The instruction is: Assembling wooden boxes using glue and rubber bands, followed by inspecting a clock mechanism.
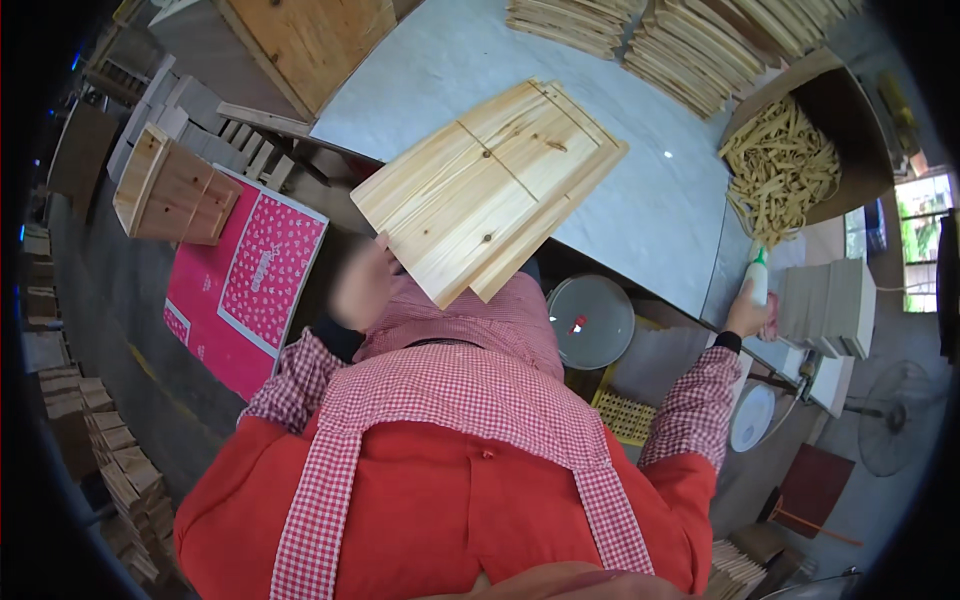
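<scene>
A stack of pale wooden panels (pixel 490 175), wider toward me and crossed by thin grooves, lies across the table edge with its near end overhanging my lap. Close to the panels' left corner is my left hand (pixel 362 287). It is blurred, with fingertips showing by the wood, and its grip cannot be made out. Out to the right, my right hand (pixel 745 312) is closed around a white squeeze bottle (pixel 759 275) with a green nozzle, held upright beside the table's right end.
The table (pixel 420 60) bears stacked wooden slats (pixel 690 60) at its far side. A cardboard box (pixel 860 130) of tan strips (pixel 780 160) stands right, above grey boards (pixel 825 305). To the left, a wooden bucket (pixel 180 190) sits on a pink sheet (pixel 215 290). A round lidded tub (pixel 592 335) is below the table.
</scene>
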`<state>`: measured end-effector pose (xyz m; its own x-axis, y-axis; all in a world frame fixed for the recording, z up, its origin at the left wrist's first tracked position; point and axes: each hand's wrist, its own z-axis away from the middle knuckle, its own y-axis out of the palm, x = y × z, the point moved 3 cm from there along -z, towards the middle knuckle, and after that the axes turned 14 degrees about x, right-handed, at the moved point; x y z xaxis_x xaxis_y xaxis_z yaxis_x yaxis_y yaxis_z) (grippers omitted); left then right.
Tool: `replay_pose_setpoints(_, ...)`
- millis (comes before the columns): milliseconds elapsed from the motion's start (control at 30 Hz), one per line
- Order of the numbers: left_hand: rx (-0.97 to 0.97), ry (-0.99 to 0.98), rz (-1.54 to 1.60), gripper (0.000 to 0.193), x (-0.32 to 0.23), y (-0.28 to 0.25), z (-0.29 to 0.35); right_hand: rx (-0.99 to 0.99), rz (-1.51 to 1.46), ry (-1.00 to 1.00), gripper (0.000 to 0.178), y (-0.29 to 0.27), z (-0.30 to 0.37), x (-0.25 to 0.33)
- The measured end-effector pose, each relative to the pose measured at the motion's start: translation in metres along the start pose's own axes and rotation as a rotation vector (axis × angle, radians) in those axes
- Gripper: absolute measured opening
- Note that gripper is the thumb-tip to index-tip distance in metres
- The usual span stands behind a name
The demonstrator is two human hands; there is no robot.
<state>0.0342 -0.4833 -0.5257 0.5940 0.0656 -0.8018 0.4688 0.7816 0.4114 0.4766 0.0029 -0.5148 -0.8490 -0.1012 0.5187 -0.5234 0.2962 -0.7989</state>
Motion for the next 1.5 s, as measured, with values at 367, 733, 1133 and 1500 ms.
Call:
replay_pose_setpoints(367, 0.308, -0.179, 0.297, 0.05, 0.012, 0.044, -0.023, 0.169, -1.13, -0.132, 0.041, 0.011, 0.06, 0.189)
replay_pose_setpoints(733, 0.254, -0.209, 0.319, 0.054, 0.017, 0.043, -0.023, 0.402, -0.788, -0.411, 0.049, 0.16, 0.068, 0.311)
replay_pose_setpoints(1133, 0.245, -0.213, 0.324, 0.056, 0.017, 0.041, -0.021, 0.479, -0.574, -0.558, 0.052, 0.144, 0.062, 0.342)
replay_pose_setpoints(1500, 0.257, -0.228, 0.335, 0.054, 0.015, 0.043, -0.023, 0.509, -0.398, -0.68, 0.044, 0.067, 0.043, 0.269)
